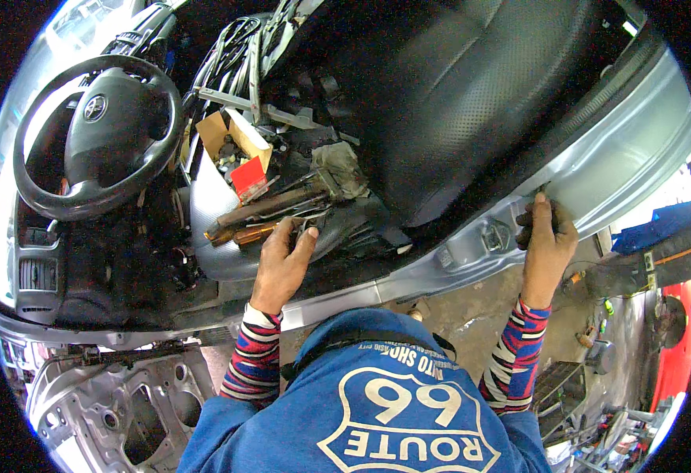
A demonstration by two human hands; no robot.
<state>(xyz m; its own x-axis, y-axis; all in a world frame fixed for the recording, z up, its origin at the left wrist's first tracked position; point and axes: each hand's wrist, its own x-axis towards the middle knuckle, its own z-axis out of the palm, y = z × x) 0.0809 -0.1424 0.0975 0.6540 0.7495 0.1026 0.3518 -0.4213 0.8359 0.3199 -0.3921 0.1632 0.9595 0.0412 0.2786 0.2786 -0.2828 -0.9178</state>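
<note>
My left hand is over the front edge of a black car seat. Its thumb and fingers curl together beside a pile of tools, and what they pinch is hidden. Next to them lie a brown tool roll and an orange-handled tool. A small open cardboard box with a red flap sits farther up the seat, beside a grey rag. My right hand is at the silver door pillar, next to the door latch striker. Its fingertips touch the metal and other fingers are bent; anything in them is hidden.
A steering wheel stands at the left. Long metal strips lie beyond the box. The black seat back rises at upper right. A stripped door panel is at lower left. Scattered parts and a red object are at right.
</note>
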